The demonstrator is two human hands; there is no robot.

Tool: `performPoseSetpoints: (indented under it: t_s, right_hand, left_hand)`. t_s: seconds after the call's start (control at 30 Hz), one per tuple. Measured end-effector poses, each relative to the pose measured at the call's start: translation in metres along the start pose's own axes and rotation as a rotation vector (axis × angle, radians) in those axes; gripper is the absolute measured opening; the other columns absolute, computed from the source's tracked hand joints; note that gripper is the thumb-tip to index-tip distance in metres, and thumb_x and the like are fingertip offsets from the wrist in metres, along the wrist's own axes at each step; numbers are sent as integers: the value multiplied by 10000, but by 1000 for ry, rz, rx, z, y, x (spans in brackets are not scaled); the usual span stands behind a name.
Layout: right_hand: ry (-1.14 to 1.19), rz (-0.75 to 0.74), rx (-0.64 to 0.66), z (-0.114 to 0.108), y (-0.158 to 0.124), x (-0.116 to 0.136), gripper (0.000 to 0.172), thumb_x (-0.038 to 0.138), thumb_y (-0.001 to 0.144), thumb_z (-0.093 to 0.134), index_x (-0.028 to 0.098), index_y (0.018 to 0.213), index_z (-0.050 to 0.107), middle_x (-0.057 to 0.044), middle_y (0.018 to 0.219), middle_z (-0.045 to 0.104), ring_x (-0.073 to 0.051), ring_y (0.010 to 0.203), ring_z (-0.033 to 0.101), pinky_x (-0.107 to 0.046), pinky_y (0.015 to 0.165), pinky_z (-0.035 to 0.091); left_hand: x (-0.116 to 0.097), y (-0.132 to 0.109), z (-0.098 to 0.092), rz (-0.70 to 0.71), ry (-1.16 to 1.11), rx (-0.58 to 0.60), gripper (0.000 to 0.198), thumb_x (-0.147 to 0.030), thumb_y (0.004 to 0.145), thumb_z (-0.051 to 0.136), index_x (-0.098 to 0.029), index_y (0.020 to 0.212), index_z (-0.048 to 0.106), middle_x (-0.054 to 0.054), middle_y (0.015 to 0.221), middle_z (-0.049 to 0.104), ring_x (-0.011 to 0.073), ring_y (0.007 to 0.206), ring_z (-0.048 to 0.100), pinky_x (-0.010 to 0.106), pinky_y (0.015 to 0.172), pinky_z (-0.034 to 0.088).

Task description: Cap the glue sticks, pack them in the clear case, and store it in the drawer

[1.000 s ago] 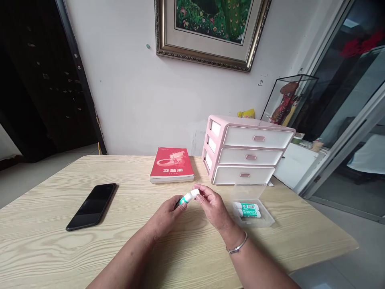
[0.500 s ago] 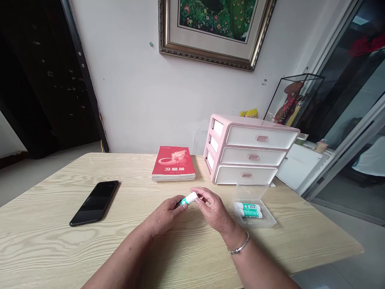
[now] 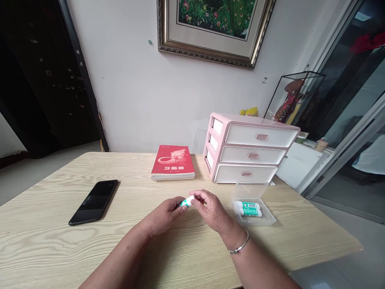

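Observation:
A white and green glue stick (image 3: 187, 202) is held tilted above the table between both hands. My left hand (image 3: 168, 214) is closed around its lower, green-labelled end. The thumb and fingers of my right hand (image 3: 209, 208) pinch the white cap end; a silver bangle circles that wrist. To the right of my right hand, a clear plastic box (image 3: 269, 218) stands with its lid up. Two more glue sticks (image 3: 249, 208) lie side by side in it. The lower tip of the held stick is hidden by my left fingers.
A black phone (image 3: 94, 202) lies on the wooden table (image 3: 54, 241) at the left. Behind my hands is a red book (image 3: 173, 162). The pink and white drawer unit (image 3: 252, 148) stands at the back right, behind the clear box. A framed picture (image 3: 207, 50) hangs above.
My right hand's fingers have shifted slightly left over the glue stick's white cap end, covering more of it. My left hand keeps its hold. The view has tilted very slightly.

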State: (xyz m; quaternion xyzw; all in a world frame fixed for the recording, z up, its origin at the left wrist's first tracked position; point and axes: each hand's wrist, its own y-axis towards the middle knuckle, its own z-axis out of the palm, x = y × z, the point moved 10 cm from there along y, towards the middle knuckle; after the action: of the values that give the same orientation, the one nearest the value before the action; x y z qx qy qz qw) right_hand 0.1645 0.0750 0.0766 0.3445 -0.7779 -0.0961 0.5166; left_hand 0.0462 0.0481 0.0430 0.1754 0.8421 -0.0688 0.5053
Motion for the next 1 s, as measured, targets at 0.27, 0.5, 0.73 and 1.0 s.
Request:
performPoseSetpoints:
  t_s: [0.27, 0.5, 0.73, 1.0]
  right_hand:
    - [70, 45, 86, 9, -3, 0, 249, 358, 958, 547, 183, 1117, 625, -11, 830, 614, -141, 732, 550, -261, 684, 459]
    - [102, 208, 14, 13, -2, -23, 294, 437, 942, 526, 174, 974, 652, 15, 648, 565, -130, 567, 521, -244, 541, 422]
    - [98, 313, -29, 10, -5, -37, 368, 512, 906, 562, 160, 933, 669, -3, 643, 601, -137, 562, 553, -247, 534, 445]
    - [145, 183, 61, 13, -3, -22, 307, 426, 917, 578, 172, 1071, 657, -1, 740, 609, -128, 633, 563, -243, 593, 469]
  left_hand:
    - [-1, -3, 1, -31, -78, 51, 390, -550, 936, 442, -185, 842, 541, -37, 723, 447, 126, 652, 381, 244, 594, 324]
    - [-10, 1, -5, 59, 205, -125, 285, -429, 951, 435, -195, 935, 595, 30, 847, 607, 185, 767, 528, 274, 693, 379]
    - [-5, 4, -4, 45, 309, -161, 209, -336, 937, 442, -199, 949, 600, 64, 917, 648, 216, 826, 586, 290, 711, 387]
    - [-3, 3, -7, 54, 229, -112, 232, -382, 936, 457, -192, 921, 589, 18, 836, 623, 180, 751, 543, 265, 663, 373]
